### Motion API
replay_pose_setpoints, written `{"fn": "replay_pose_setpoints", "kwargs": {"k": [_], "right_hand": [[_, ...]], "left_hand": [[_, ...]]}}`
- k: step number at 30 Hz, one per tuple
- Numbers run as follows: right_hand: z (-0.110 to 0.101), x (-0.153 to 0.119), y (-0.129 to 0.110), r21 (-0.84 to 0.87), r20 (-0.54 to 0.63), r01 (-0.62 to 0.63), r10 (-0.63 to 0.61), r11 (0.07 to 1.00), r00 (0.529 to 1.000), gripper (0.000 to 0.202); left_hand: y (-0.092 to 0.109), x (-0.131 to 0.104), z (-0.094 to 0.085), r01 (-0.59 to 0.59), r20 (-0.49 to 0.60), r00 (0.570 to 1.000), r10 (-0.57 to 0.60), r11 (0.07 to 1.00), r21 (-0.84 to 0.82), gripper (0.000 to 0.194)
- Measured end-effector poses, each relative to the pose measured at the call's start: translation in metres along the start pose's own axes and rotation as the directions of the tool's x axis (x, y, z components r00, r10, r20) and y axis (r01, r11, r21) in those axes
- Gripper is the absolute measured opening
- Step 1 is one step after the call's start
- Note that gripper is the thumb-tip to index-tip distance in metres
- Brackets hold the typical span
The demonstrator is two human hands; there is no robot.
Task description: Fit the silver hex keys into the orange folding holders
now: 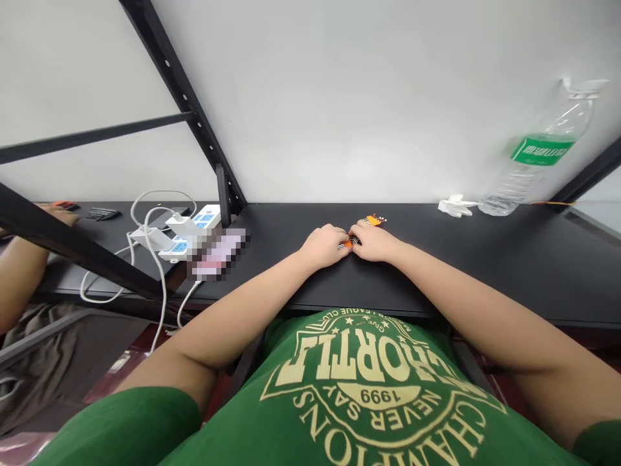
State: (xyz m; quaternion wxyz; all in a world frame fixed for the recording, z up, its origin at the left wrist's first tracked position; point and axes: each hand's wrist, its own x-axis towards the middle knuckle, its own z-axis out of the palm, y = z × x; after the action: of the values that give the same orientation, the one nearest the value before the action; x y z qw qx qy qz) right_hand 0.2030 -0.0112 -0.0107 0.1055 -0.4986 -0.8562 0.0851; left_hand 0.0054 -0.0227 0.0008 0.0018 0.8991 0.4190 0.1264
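Over the middle of the black table, my left hand [326, 246] and my right hand [376, 242] meet, with fingers bent and closed. Between them shows a small orange piece [345, 244] with dark and pale stripes, apparently part of a hex key set, and both hands grip it. Just beyond my right hand's fingers sticks out an orange holder [374, 220] with thin dark rods and bright tips. Whether the two orange parts are joined is hidden by my fingers.
A white power strip [212, 217] with chargers and cables stands left, beside a blurred-out phone [220, 252]. Right, a clear bottle [541, 152] leans near a crumpled tissue [456, 205]. Past the black metal frame [187, 97], another person's arm [24, 272] rests near dark rods [103, 213].
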Motion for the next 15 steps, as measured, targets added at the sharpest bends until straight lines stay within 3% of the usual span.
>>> {"fn": "replay_pose_setpoints", "kwargs": {"k": [15], "right_hand": [[-0.0091, -0.0019, -0.0033, -0.1, 0.04, -0.026, 0.03, 0.995, 0.999, 0.018]], "left_hand": [[0.0019, 0.006, 0.0033, 0.104, 0.017, 0.994, -0.105, 0.994, 0.044, 0.017]]}}
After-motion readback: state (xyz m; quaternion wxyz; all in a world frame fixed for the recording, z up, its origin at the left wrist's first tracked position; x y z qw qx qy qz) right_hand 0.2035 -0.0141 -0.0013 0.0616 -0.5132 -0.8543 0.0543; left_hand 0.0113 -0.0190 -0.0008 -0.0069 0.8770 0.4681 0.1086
